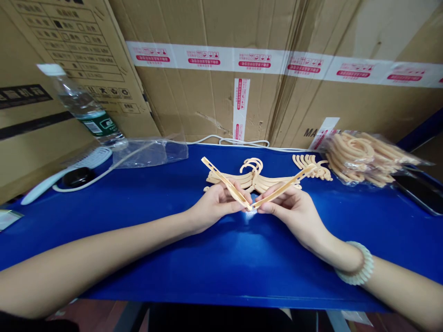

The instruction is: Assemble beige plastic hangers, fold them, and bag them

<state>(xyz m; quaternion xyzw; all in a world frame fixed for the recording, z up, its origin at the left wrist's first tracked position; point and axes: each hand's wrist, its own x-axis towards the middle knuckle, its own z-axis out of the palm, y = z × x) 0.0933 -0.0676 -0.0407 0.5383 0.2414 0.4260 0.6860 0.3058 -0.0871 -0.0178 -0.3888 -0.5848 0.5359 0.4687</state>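
My left hand [216,206] pinches a beige plastic hanger arm [221,176], which slants up to the left. Between the thumb and fingers of my right hand [294,210] is a second hanger arm [289,184], slanting up to the right. Their inner ends come together in a V between my hands; whether they are joined I cannot tell. Just behind lies a stack of beige hangers with hooks [256,167], partly covered by my hands. Several loose hanger hooks [304,161] lie to the right, partly behind the right-hand piece.
Plastic-bagged beige parts [356,154] and a dark phone [420,191] sit at the right of the blue table [221,272]. At the left are a water bottle [86,108], a white hairbrush [69,170], a black round object [79,177] and a cable. Cardboard boxes [207,101] stand behind.
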